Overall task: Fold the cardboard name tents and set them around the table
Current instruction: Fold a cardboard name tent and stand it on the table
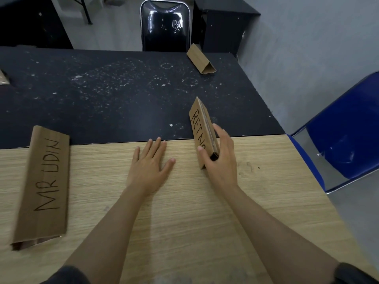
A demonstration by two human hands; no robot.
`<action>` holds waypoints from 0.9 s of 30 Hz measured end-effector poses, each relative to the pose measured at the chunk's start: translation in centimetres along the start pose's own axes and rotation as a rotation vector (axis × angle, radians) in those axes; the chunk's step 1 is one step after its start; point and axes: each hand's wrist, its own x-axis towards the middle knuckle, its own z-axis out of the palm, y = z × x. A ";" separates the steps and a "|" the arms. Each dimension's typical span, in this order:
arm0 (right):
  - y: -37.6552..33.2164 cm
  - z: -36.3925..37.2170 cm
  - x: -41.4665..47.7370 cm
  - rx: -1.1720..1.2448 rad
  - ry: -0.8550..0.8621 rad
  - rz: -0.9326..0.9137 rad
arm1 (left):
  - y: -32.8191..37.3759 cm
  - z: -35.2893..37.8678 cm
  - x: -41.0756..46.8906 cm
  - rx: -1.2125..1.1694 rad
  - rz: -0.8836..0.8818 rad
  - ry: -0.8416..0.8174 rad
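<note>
Brown corrugated cardboard fills the right hand (220, 160), whose thumb and fingers clamp the near end of the folded "RETNO" tent (202, 130) standing across the seam between wooden table (184, 212) and black table (123, 89); the thumb hides the last letter. Beside it the left hand (149, 167) lies flat, fingers spread, empty. Leftward lies the "MR UDIN" tent (44, 187), flattened. Far off, another tent (202, 59) nears the black table's corner.

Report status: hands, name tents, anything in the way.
Right hand gripping RETNO tent, straddling the black table and wood table. Left hand flat on wood, empty. MR UDIN tent lying left; far tent near black chair. Nothing obstructing.
</note>
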 end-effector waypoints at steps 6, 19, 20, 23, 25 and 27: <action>-1.8 -0.2 5.4 -0.188 -0.193 0.056 | 0.1 -0.1 0.0 -0.014 -0.001 -0.002; -1.3 0.0 5.3 -0.197 -0.180 0.101 | -0.1 0.0 0.1 0.002 0.008 -0.010; -1.3 0.0 5.2 -0.194 -0.172 0.097 | -0.1 0.0 0.1 -0.003 0.009 -0.010; -1.4 0.4 4.9 -0.181 -0.146 0.102 | -0.1 -0.2 0.1 -0.011 0.009 -0.010; -1.5 0.7 4.9 -0.187 -0.143 0.110 | 0.0 -0.2 0.0 -0.009 0.009 -0.010; -1.5 0.8 4.7 -0.194 -0.125 0.106 | -0.1 -0.2 0.0 -0.001 0.009 -0.014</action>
